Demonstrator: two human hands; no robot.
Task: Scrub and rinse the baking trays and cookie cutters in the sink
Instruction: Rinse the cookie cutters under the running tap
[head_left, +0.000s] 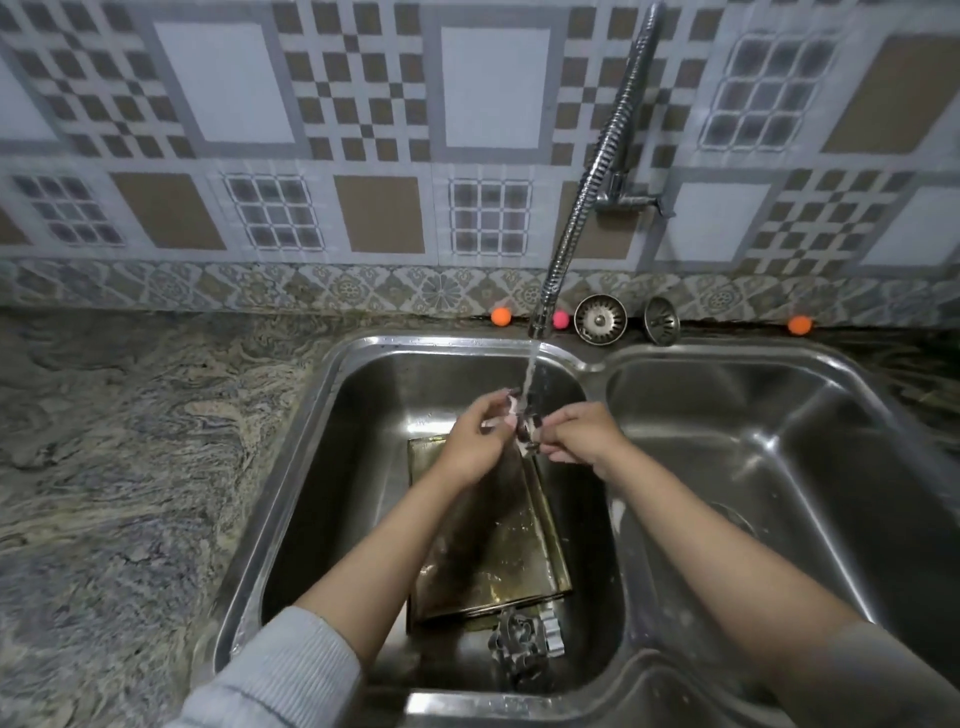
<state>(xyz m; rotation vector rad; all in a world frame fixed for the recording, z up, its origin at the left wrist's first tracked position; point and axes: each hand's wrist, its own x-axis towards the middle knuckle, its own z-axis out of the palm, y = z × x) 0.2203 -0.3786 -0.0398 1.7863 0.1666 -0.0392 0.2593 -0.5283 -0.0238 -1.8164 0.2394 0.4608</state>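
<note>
Both hands (470, 441) pinch small metal cutter (525, 434), wet, under tap stream (530, 374)

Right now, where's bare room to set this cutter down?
The right basin shows bare steel. The counter left of the sink also shows open stone. The left basin is crowded with baking trays and piled cookie cutters.

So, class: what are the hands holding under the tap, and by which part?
A small metal cookie cutter, held under the running water. The left hand and right hand pinch it by opposite edges.
</note>
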